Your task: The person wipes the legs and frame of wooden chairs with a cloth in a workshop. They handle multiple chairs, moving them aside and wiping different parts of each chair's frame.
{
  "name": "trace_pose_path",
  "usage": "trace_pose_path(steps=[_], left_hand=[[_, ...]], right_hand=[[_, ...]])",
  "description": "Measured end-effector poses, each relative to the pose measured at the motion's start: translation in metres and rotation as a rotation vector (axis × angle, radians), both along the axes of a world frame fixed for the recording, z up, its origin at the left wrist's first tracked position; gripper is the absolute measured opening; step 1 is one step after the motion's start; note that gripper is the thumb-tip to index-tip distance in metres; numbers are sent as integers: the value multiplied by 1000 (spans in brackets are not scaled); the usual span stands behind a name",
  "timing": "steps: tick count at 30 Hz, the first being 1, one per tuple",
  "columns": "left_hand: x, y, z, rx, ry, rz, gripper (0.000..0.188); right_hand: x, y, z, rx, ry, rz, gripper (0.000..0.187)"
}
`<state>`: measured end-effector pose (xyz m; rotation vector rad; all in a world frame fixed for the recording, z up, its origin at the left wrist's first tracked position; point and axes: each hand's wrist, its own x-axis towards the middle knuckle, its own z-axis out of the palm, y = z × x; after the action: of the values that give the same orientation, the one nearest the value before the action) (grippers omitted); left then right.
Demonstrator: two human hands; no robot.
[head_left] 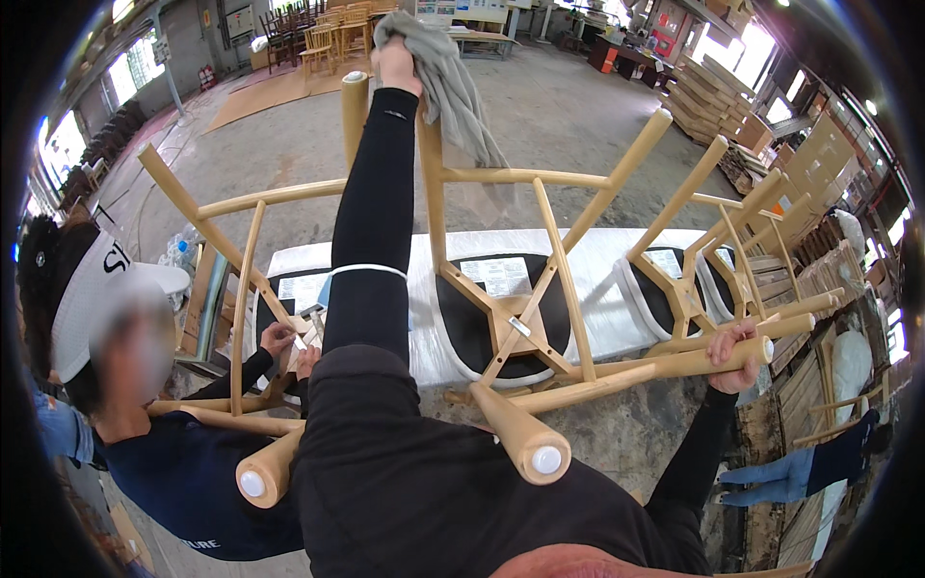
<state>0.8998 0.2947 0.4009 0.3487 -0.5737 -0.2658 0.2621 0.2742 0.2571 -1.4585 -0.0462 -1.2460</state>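
Observation:
An upturned wooden stool [520,328] rests in front of me, its legs in the air and the dark underside of its seat showing. My left hand [395,69], on an outstretched arm, is closed on a grey cloth [448,91] at the top of the far left leg [431,202]. The cloth hangs down to the right and hides that leg's end. On the near right side, my right hand [734,356] wraps round another leg [674,363], close to its white foot cap.
Another upturned stool [249,299] stands to the left, where a co-worker's hands [279,339] are at its seat. More upturned stools [674,279] line the white-covered table [607,313] on the right. Stacked boards [708,96] lie farther back, and another person [819,462] is at far right.

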Motion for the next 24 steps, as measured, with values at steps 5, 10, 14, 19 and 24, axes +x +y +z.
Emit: trace_pose_path(steps=[5, 10, 14, 19, 24], left_hand=[[-9, 57, 92, -300, -115, -170, 40], [-95, 97, 13, -242, 20, 407, 70], [-212, 121, -126, -7, 479, -643, 72], [-189, 129, -133, -37, 326, -791, 72], [-157, 186, -137, 263, -484, -780, 50]], right_hand=[[4, -4, -3, -9, 19, -14, 58], [8, -6, -2, 25, 58, -76, 57], [-6, -5, -2, 18, 27, -67, 58], [4, -6, -4, 17, 26, -47, 57], [0, -3, -1, 6, 51, -60, 57]])
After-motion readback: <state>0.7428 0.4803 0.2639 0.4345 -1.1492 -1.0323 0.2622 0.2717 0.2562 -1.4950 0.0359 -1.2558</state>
